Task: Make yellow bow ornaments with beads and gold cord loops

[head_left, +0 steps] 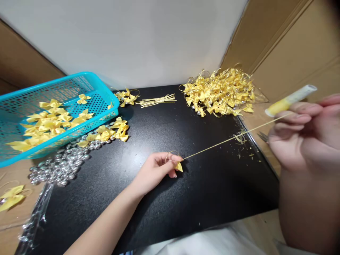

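Note:
My left hand (162, 166) pinches a yellow ribbon bow (179, 166) with a thin gold loop, low over the black tabletop. From its fingertips a taut yellow cord (220, 143) runs up and right to my right hand (305, 131). The fingers of that hand are curled round the cord's far end, close to the camera and partly blurred. A tube with yellow on its lower part (290, 101) shows just behind those fingers; whether they touch it I cannot tell. Small metal tips (262, 136), perhaps of scissors, poke out beside my right hand.
A blue basket (106, 95) with yellow bows stands at the left. Silver beads (62, 164) and loose bows (106, 132) lie before it. Short gold cords (158, 101) are at the back, a large pile of finished-looking bows (219, 92) at back right, and scraps (240, 137) near the right edge.

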{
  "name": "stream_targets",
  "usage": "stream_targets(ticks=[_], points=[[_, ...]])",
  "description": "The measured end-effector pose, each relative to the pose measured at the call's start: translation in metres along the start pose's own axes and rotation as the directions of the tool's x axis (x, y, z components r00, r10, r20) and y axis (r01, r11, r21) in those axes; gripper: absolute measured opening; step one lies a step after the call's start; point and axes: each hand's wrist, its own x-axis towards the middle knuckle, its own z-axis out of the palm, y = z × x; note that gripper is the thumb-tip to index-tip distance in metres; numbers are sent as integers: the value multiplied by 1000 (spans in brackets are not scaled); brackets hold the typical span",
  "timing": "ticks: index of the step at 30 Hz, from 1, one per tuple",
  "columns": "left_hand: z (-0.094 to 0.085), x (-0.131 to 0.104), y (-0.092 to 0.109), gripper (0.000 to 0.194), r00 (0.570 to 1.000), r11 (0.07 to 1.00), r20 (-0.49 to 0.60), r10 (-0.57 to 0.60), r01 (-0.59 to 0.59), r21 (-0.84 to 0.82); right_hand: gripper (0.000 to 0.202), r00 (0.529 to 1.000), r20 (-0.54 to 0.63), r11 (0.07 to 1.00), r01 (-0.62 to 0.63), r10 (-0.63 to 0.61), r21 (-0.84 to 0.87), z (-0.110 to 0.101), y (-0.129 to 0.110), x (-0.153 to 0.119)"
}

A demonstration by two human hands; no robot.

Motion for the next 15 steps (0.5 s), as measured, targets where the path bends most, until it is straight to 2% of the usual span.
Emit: stream_targets(ticks=[4,8,15], points=[[4,-1,3,19,999,999,19,-36,35,34,19,999,43,1000,5,-4,-21,8,-6,-5],[5,-1,-5,24,998,996,43,-38,35,79,12,998,66,1000,9,-7,-28,14,-10,-8],[7,-1,-11,17,998,982,46,37,-45,182,14,995,99,999,37,-34,-33,21,-14,-1]])
